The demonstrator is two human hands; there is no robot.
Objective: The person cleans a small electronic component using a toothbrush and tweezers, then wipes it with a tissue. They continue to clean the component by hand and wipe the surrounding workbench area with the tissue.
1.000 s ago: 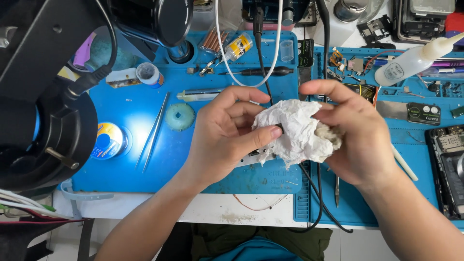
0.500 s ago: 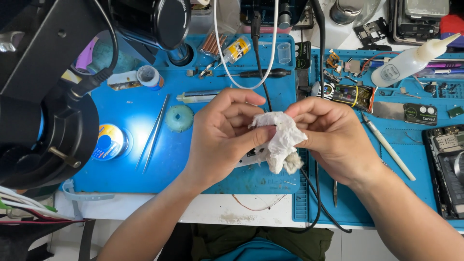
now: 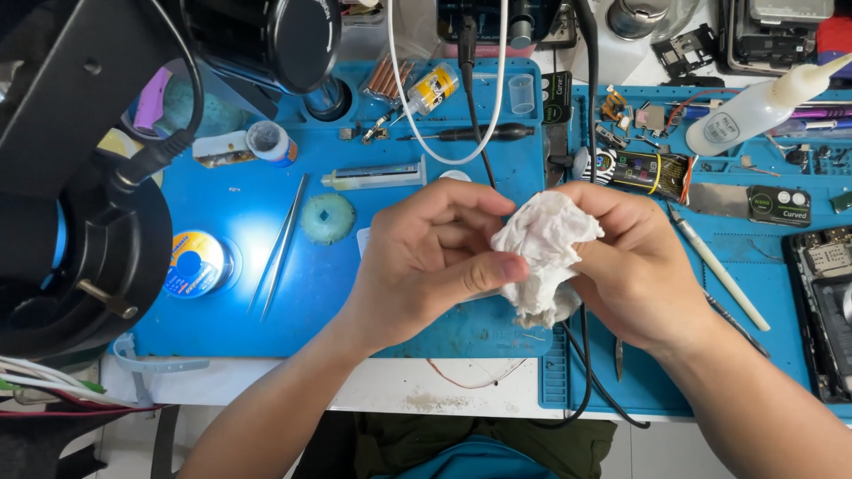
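Both my hands hold one crumpled white tissue (image 3: 543, 253) above the blue work mat (image 3: 266, 319). My left hand (image 3: 430, 257) pinches its left side between thumb and fingers. My right hand (image 3: 635, 266) cups it from the right and behind. Whatever lies inside the tissue is hidden.
A black microscope (image 3: 80, 160) fills the left side. On the mat lie tweezers (image 3: 280, 244), a teal round disc (image 3: 327, 218), a solder reel (image 3: 193, 263), a syringe (image 3: 373, 177) and a black pen tool (image 3: 470, 135). A white squeeze bottle (image 3: 759, 106), a white stick (image 3: 717, 266) and a phone (image 3: 825, 310) sit right. Black cables (image 3: 586, 372) run under my hands.
The tissue went from a wide loose wad to a tighter bundle. Both hands have closed in around it and hold it slightly higher.
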